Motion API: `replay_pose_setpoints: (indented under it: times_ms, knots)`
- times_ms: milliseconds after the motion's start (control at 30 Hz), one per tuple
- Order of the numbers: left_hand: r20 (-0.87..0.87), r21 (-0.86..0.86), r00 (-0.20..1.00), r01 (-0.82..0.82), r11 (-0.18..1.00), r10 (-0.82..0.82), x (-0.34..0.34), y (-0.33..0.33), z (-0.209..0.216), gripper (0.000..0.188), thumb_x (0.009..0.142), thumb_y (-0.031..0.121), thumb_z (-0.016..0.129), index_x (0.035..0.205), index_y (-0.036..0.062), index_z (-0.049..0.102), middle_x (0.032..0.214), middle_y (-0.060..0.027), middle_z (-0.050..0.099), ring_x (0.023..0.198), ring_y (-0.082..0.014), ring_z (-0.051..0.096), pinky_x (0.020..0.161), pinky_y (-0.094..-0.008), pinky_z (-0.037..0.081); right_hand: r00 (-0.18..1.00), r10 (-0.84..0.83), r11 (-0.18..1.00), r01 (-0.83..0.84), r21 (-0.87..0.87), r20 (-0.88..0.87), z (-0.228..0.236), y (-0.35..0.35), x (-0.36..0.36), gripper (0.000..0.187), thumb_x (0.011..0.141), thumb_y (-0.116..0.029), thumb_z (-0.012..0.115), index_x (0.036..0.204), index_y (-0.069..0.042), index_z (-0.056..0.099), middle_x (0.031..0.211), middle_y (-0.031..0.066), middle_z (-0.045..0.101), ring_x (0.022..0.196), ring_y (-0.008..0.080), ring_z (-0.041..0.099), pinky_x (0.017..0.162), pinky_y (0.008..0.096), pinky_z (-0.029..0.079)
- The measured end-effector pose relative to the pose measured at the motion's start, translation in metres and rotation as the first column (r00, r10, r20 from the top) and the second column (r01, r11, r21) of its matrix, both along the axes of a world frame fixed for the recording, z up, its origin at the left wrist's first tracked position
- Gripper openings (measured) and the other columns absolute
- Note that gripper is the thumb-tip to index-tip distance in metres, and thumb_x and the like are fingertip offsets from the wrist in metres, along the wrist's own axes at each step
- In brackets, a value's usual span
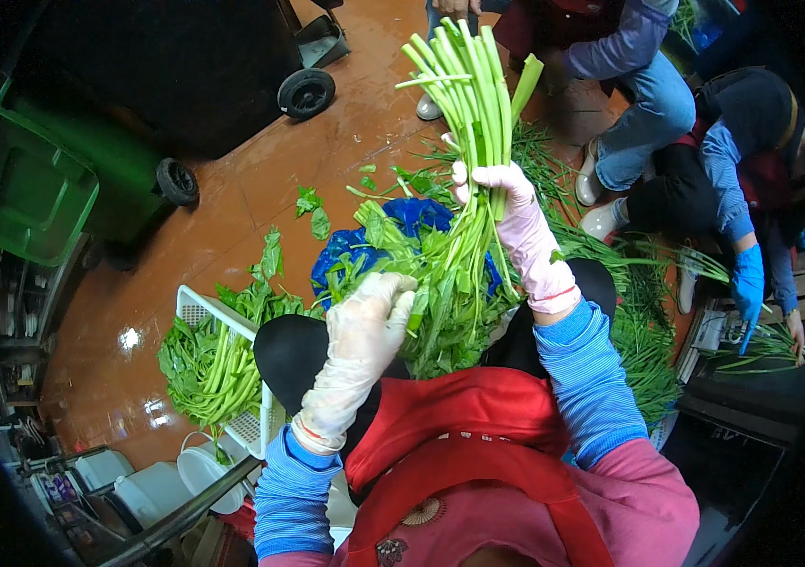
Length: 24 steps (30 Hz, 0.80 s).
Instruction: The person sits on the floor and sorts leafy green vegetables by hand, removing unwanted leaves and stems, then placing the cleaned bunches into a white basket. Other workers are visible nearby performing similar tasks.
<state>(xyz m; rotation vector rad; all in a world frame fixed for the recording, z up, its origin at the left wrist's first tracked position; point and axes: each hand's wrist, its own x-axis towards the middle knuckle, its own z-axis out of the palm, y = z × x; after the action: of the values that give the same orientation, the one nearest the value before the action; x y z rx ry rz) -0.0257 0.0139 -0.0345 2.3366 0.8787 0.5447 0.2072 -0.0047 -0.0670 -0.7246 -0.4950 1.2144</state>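
My right hand (523, 227), in a pink glove, is closed around a bunch of leafy greens (483, 113). Their thick pale green stems point up and away from me, and the leaves hang down toward my lap. My left hand (364, 317), in a whitish glove, is curled shut at the leafy end of the bunch; its fingertips are partly hidden among the leaves. Beneath the bunch, a blue plastic bag (336, 250) lies between my knees with more leaves on it. To my left, a white plastic basket (256, 430) has more of the long-stemmed greens (218, 373) in and over it.
Long thin green stalks (643, 354) lie heaped on my right. Beyond them, co-workers sit; one wears a blue glove (748, 283) near some green stalks. A green wheeled bin (38, 189) and a black wheeled bin (166, 76) stand far left. White buckets (208, 477) sit near left.
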Motion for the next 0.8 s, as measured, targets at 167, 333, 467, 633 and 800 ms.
replay_pose_setpoints:
  times_ms: [167, 333, 467, 633, 800]
  knots:
    - [-0.086, -0.584, 0.993, 0.013, 0.812, -0.078, -0.001, 0.019, 0.009, 0.017, 0.083, 0.012, 0.06, 0.099, 0.0038, 0.062, 0.084, -0.003, 0.063, 0.071, -0.0104, 0.057, 0.064, -0.0252, 0.046, 0.987, 0.066, 0.994, -0.051, 0.1, -0.144, -0.007, 0.006, 0.003, 0.053, 0.074, -0.013, 0.058, 0.121, 0.007, 0.045, 0.083, 0.008, 0.06, 0.068, 0.0154, 0.057, 0.064, 0.0259, 0.047]
    - [0.144, -0.925, 0.983, 0.174, 0.339, -0.112, -0.002, 0.024, -0.01, 0.021, 0.086, 0.012, 0.054, 0.104, 0.0022, 0.061, 0.086, -0.0006, 0.06, 0.078, -0.008, 0.052, 0.072, -0.0223, 0.043, 0.958, 0.15, 0.975, -0.102, 0.195, -0.246, -0.007, 0.006, 0.004, 0.056, 0.076, -0.015, 0.054, 0.126, 0.007, 0.04, 0.085, 0.008, 0.059, 0.069, 0.016, 0.055, 0.066, 0.0284, 0.045]
    - [0.143, -0.939, 0.987, 0.16, 0.305, -0.078, 0.005, 0.023, 0.0, 0.02, 0.086, 0.014, 0.054, 0.102, 0.0041, 0.062, 0.085, 0.0013, 0.059, 0.077, -0.0066, 0.051, 0.07, -0.021, 0.041, 0.946, 0.172, 0.971, -0.115, 0.212, -0.273, -0.005, 0.005, 0.002, 0.06, 0.076, -0.016, 0.054, 0.128, 0.007, 0.036, 0.084, 0.0079, 0.057, 0.066, 0.0156, 0.05, 0.065, 0.0288, 0.04]
    - [0.086, -0.75, 0.995, 0.104, 0.653, -0.059, 0.018, 0.001, -0.013, 0.02, 0.083, 0.017, 0.06, 0.098, 0.0045, 0.06, 0.074, 0.0062, 0.053, 0.063, -0.0029, 0.045, 0.059, -0.021, 0.039, 0.957, 0.126, 0.978, -0.075, 0.197, -0.262, -0.004, 0.005, -0.002, 0.059, 0.076, -0.018, 0.055, 0.127, 0.006, 0.037, 0.082, 0.0075, 0.056, 0.065, 0.0155, 0.049, 0.065, 0.0286, 0.039]
    - [0.072, -0.16, 0.997, 0.05, 0.986, -0.038, 0.029, -0.017, -0.024, 0.025, 0.07, 0.014, 0.067, 0.091, 0.0062, 0.056, 0.073, -0.0038, 0.053, 0.054, -0.0159, 0.05, 0.054, -0.0276, 0.043, 0.945, 0.103, 0.982, -0.047, 0.181, -0.31, -0.012, 0.006, -0.002, 0.049, 0.075, -0.018, 0.055, 0.117, 0.004, 0.045, 0.082, 0.0078, 0.056, 0.064, 0.0165, 0.049, 0.065, 0.0293, 0.04]
